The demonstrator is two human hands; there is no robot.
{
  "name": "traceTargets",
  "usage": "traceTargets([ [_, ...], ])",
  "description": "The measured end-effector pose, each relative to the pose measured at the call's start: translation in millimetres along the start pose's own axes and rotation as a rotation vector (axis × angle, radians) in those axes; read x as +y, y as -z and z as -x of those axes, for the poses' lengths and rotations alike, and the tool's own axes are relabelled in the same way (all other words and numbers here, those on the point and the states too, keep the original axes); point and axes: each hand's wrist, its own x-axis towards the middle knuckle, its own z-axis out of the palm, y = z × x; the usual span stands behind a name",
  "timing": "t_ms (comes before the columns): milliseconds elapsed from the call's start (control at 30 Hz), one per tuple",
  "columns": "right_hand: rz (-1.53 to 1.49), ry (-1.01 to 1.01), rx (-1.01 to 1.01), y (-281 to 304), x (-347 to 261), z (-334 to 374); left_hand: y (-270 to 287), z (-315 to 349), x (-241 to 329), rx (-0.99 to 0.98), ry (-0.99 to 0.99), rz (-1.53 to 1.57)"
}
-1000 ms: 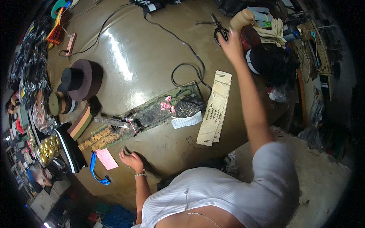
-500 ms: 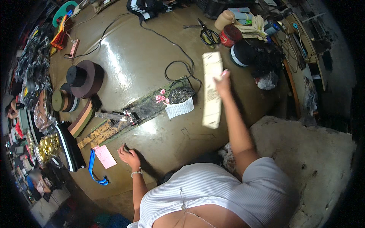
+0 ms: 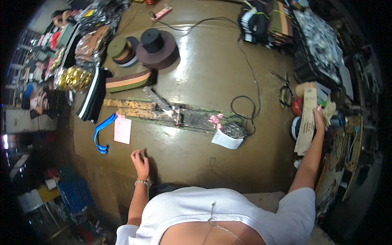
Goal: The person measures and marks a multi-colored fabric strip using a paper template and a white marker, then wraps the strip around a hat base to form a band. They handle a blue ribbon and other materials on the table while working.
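Note:
At the table's right side my right hand (image 3: 319, 119) is closed on a long, flat beige cardboard strip (image 3: 306, 122) with dark print. The strip covers part of a red can (image 3: 297, 107) and a black roll with a white band (image 3: 295, 127). My left hand (image 3: 141, 164) rests near the table's front edge, fingers loosely bent and apart, nothing visible in it. Closest to it lies a pink note (image 3: 122, 129), with a blue strap loop (image 3: 97, 134) beside that. A long worn cutting jig (image 3: 196, 118) with a metal blade arm (image 3: 158, 100) lies mid-table.
Large webbing rolls (image 3: 157, 51) stand at the back left, near striped webbing (image 3: 128, 81). Scissors (image 3: 286, 94) lie at the right, near a black crate (image 3: 314, 69). A white paper (image 3: 227, 139) sits by the jig's right end. A black cord (image 3: 254, 81) crosses the table.
My right hand has carried the beige strip to the right, from over the table to the cluttered right side. The view has turned. My left hand stays near the front edge.

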Motion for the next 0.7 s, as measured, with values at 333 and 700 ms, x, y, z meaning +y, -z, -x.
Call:
traceTargets([
  [333,0.321,-0.230,0.172,-187.4,29.8,187.3,82.6,-210.3,51.5,0.167,-0.099,0.564],
  [700,-0.375,0.451,-0.579,-382.5,-342.9,97.7,-27.3,-430.4,125.9,-0.328,0.447,1.058],
])
